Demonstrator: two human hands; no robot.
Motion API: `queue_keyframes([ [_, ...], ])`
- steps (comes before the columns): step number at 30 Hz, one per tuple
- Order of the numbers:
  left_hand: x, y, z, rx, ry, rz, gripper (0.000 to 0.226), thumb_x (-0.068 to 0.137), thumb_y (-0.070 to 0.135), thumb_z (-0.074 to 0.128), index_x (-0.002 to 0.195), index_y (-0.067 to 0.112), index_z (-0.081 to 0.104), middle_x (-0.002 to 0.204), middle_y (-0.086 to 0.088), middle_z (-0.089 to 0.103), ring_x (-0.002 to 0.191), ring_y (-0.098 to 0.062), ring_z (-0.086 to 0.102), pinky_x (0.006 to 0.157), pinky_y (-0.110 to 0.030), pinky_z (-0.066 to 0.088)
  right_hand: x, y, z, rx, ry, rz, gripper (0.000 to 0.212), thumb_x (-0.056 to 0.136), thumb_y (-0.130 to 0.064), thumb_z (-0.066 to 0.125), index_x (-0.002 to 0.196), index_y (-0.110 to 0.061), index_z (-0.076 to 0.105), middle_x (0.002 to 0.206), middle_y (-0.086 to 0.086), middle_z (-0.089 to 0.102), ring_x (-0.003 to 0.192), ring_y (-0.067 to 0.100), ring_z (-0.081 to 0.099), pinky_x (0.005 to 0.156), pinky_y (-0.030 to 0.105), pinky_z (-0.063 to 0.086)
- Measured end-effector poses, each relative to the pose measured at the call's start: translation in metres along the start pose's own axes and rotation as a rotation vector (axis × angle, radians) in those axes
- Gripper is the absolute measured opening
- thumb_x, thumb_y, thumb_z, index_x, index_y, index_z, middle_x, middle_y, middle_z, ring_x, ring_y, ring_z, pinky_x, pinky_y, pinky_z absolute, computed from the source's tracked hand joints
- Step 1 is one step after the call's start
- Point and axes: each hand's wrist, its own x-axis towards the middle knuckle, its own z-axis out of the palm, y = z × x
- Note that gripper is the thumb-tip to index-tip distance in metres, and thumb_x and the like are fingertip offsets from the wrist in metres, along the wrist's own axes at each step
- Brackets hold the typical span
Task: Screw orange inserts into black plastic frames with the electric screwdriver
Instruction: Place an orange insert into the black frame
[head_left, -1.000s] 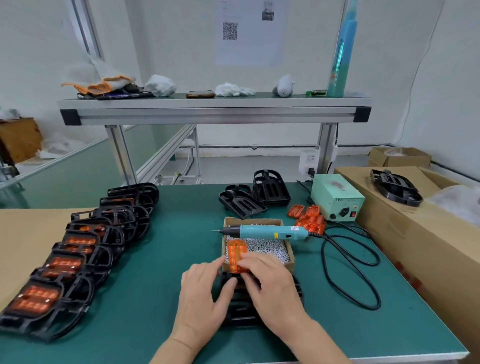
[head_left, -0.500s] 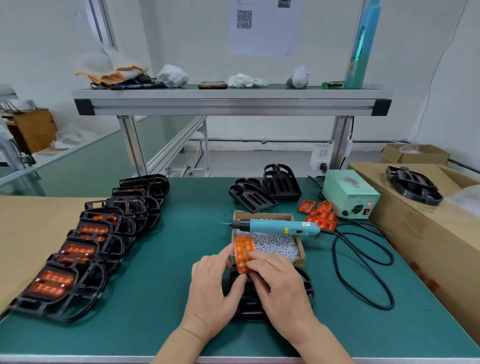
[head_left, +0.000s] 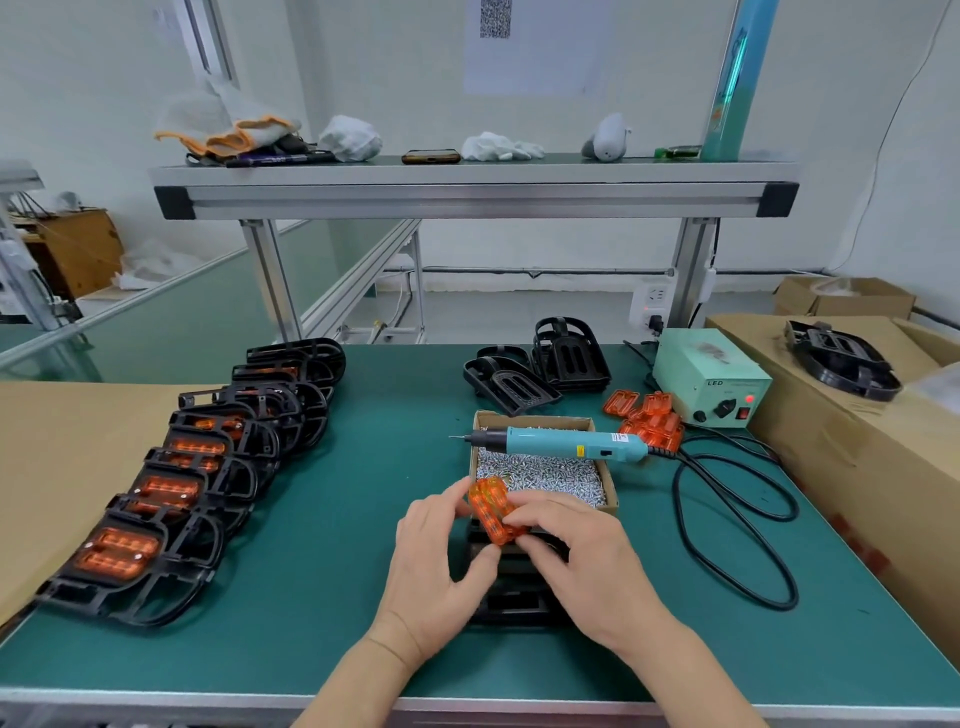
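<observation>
Both hands close on one orange insert (head_left: 492, 512). The right hand (head_left: 587, 564) pinches its near end, and the left hand (head_left: 434, 564) curls its fingertips round the far left edge. The insert sits tilted, just above a black plastic frame (head_left: 519, 603) that lies on the tabletop (head_left: 322, 545) and is largely hidden by the hands. The electric screwdriver (head_left: 561, 444) lies unheld across the box of screws (head_left: 545, 475), just behind the grip. Finished frames (head_left: 197, 467) line the left side, and spare inserts (head_left: 649, 421) lie near the power unit (head_left: 711, 382). Risk, as a judgement: the tilted insert may seat crooked in the frame, so that the screw holes misalign and a screw drives askew. The insert could also slip into the screw box.
</observation>
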Motion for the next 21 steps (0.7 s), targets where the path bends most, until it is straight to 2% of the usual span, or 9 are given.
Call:
queue_keyframes([
  [4,0.0000,0.0000,0.0032,0.029,0.033,0.005,0.048,0.077,0.047,0.064,0.120,0.046,0.043,0.114,0.028,0.049,0.111,-0.006,0.050,0.097,-0.014,0.035,-0.0008,0.0038,-0.0017,0.061,0.046,0.033,0.027,0.087,0.002,0.072,0.100,-0.021,0.078,0.120,-0.016,0.069,0.115,-0.002,0.062,0.102,0.017,0.045],
  [8,-0.0014,-0.0014,0.0054,0.045,0.065,-0.020,0.049,0.073,0.052,0.069,0.115,0.040,0.047,0.109,0.028,0.050,0.108,0.000,0.050,0.094,-0.006,0.033,-0.0019,0.0079,-0.0025,0.073,0.056,0.076,0.031,0.087,0.006,0.069,0.098,-0.022,0.078,0.119,-0.017,0.070,0.115,-0.003,0.062,0.101,0.021,0.049],
  [13,-0.0015,-0.0040,0.0074,0.065,0.087,-0.032,0.046,0.072,0.056,0.071,0.110,0.042,0.048,0.105,0.026,0.053,0.106,0.003,0.051,0.092,-0.004,0.033,-0.0030,0.0094,-0.0018,0.089,0.054,0.102,0.033,0.086,0.008,0.069,0.097,-0.022,0.079,0.114,-0.017,0.072,0.110,0.001,0.066,0.096,0.027,0.053],
  [15,-0.0016,-0.0047,0.0078,0.069,0.089,-0.037,0.045,0.072,0.056,0.071,0.109,0.042,0.049,0.104,0.024,0.054,0.105,0.004,0.051,0.091,-0.004,0.033,-0.0031,0.0093,-0.0016,0.098,0.051,0.112,0.034,0.085,0.009,0.069,0.097,-0.021,0.079,0.111,-0.018,0.073,0.107,0.002,0.067,0.094,0.026,0.054],
  [18,-0.0020,-0.0051,0.0076,0.077,0.100,-0.028,0.045,0.072,0.056,0.072,0.108,0.043,0.049,0.102,0.025,0.054,0.103,0.006,0.051,0.090,-0.002,0.033,-0.0041,0.0079,-0.0023,0.083,0.032,0.130,0.037,0.085,0.009,0.063,0.098,-0.022,0.079,0.110,-0.024,0.070,0.107,-0.003,0.065,0.092,0.016,0.050],
  [21,-0.0026,-0.0043,0.0071,0.076,0.101,-0.017,0.044,0.072,0.056,0.072,0.107,0.046,0.047,0.101,0.027,0.054,0.102,0.006,0.051,0.089,-0.002,0.033,-0.0042,0.0056,-0.0037,0.127,-0.012,0.197,0.028,0.083,-0.007,0.060,0.096,-0.025,0.078,0.107,-0.027,0.069,0.106,-0.001,0.065,0.090,0.016,0.051],
])
